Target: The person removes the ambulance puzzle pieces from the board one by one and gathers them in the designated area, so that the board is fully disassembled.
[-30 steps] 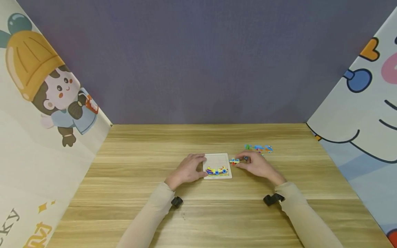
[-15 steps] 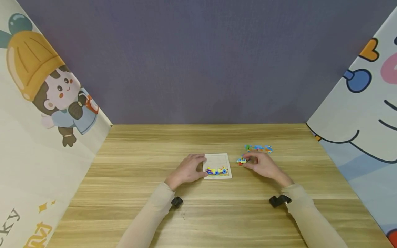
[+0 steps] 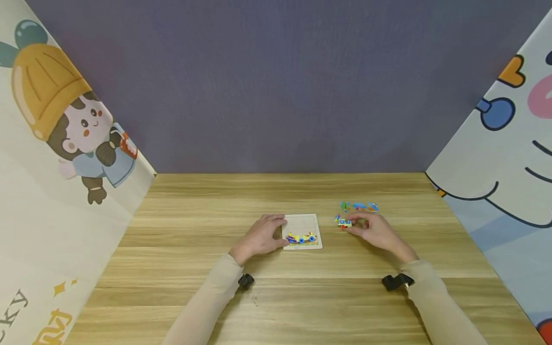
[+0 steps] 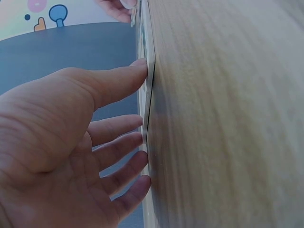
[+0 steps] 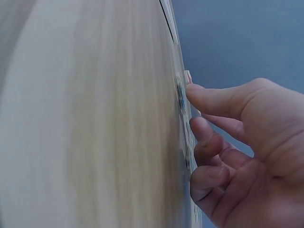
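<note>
Left hand [image 3: 260, 235] is bracing the puzzle board [image 3: 300, 223]: fingers are spreading apart, thumb is resting at the board's near left corner, other fingertips are lining its left edge. Palm isn't gripping anything. Fingers are covering parts of that edge.

Fitted pieces [image 3: 302, 238] in yellow, blue and red are filling the board's near part; its far part is showing bare backing.

Right hand [image 3: 376, 233], right of the board and apart from it, is pinching a small vehicle piece [image 3: 344, 223] between thumb and fingers; outer fingers are curling in. Can't tell if the piece is touching the table [image 3: 276, 299].

Nearby clutter: a blue piece [image 3: 337, 218] is sitting just beside the pinched one, on the side toward the board; contact is unclear. A row of loose pieces [image 3: 360, 206] is lying beyond the right hand, farther back and right of the board.

Grey back wall [image 3: 276, 91] is standing well behind the board. Cartoon-printed side walls are flanking it. Black wrist cameras [image 3: 246, 281] are sitting nearer the person than the board.
</note>
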Available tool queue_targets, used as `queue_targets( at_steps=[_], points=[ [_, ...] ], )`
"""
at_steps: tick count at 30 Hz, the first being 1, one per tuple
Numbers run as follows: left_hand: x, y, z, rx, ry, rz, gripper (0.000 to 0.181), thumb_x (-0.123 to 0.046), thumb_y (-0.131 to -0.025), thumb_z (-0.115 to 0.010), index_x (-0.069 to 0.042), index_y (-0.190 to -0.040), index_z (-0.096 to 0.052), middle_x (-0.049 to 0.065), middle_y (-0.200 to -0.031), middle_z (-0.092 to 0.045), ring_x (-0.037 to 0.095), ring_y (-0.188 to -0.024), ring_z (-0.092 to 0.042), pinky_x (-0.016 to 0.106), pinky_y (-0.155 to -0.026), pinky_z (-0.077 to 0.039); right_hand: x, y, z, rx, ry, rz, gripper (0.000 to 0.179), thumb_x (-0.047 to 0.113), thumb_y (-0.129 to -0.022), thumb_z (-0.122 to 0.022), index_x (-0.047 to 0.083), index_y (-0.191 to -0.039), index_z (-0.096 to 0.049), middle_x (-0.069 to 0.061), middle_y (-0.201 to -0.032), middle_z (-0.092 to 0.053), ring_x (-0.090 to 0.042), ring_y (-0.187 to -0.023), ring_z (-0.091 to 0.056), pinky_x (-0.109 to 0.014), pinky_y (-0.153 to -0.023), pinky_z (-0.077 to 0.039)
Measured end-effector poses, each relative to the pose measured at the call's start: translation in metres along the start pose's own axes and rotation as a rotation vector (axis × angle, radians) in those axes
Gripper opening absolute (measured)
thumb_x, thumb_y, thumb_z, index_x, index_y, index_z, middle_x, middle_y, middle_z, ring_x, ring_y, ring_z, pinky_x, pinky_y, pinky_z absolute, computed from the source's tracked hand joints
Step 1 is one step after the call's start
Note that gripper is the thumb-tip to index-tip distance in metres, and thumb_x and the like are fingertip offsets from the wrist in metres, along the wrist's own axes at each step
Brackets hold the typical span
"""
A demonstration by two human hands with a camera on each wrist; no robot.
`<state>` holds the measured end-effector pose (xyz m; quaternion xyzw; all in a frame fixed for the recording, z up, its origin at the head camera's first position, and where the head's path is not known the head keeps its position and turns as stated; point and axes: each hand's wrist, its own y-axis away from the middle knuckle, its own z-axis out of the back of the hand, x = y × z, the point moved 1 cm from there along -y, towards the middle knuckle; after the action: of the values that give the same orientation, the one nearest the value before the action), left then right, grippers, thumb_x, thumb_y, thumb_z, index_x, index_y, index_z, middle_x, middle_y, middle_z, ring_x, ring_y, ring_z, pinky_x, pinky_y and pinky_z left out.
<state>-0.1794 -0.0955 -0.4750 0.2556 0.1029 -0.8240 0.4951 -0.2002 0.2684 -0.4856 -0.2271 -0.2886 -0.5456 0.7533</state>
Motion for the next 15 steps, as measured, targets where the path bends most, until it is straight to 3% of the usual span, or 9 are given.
queue_targets(
  at_steps=[15],
  points=[
    [-0.001, 0.001, 0.0, 0.005, 0.008, 0.005, 0.066, -0.036, -0.098, -0.077, -0.004, -0.153, -0.056, 0.012, -0.168, -0.044, 0.037, -0.156, -0.039, 0.054, -0.132, -0.029, -0.015, 0.007, 0.014, -0.019, 0.043, -0.021, 0.038, 0.024, -0.097, -0.08, 0.005, -0.13, -0.074, -0.013, -0.113, -0.073, -0.009, -0.067, -0.051, -0.025, -0.058, -0.043]
  ],
)
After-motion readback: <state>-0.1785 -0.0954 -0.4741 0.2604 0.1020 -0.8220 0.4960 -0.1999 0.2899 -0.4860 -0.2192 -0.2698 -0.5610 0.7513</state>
